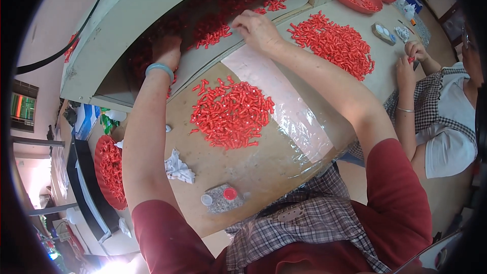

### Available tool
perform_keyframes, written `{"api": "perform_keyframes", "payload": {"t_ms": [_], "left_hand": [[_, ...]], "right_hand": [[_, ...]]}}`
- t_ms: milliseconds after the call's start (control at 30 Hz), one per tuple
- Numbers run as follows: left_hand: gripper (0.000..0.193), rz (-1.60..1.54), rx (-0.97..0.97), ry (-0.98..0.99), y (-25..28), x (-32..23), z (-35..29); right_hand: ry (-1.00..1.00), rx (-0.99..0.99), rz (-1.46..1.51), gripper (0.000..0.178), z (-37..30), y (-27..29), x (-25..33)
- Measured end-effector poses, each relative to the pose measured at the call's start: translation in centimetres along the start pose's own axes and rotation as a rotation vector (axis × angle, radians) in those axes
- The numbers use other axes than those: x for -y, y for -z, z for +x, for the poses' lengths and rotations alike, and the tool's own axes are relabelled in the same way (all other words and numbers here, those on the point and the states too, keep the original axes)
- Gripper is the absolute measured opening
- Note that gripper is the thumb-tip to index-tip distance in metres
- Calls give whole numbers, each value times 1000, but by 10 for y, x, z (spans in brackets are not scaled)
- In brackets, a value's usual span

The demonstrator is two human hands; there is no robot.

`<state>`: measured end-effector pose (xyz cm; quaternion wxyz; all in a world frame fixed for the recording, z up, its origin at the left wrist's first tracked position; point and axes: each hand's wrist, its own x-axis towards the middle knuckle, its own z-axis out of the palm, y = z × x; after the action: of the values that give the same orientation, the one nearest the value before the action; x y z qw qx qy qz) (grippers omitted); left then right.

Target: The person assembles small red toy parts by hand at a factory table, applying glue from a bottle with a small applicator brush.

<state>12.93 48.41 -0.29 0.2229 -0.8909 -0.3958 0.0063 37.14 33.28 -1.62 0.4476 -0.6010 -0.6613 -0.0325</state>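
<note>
My left hand (166,52), with a pale bracelet on its wrist, reaches into the low, shaded cabinet (187,66) among small red pieces. Its fingers are lost in the shade. At the cabinet's front edge my right hand (257,29) is closed, fingertips pressed together; whatever they hold, if anything, is too small to make out. Between the hands lies a small heap of red pieces (213,36) on the cabinet floor. A larger pile of the same small, knobbed red pieces (232,114) sits on the table below my forearms.
A clear plastic-covered strip (289,106) crosses the table (264,172). Near me are a crumpled tissue (178,167) and a stone block with two small caps (222,199). A red basin (109,172) stands left; another red pile (335,43) lies right, beside a co-worker (431,106).
</note>
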Motion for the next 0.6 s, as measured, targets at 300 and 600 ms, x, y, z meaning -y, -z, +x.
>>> {"api": "perform_keyframes", "payload": {"t_ms": [300,600], "left_hand": [[30,17,16,123,10,-18,12],[28,-55,-258,-7,18,-8,-6]], "right_hand": [[11,276,-240,13,8,-11,11],[130,384,-359,21,9,-17,19]]}}
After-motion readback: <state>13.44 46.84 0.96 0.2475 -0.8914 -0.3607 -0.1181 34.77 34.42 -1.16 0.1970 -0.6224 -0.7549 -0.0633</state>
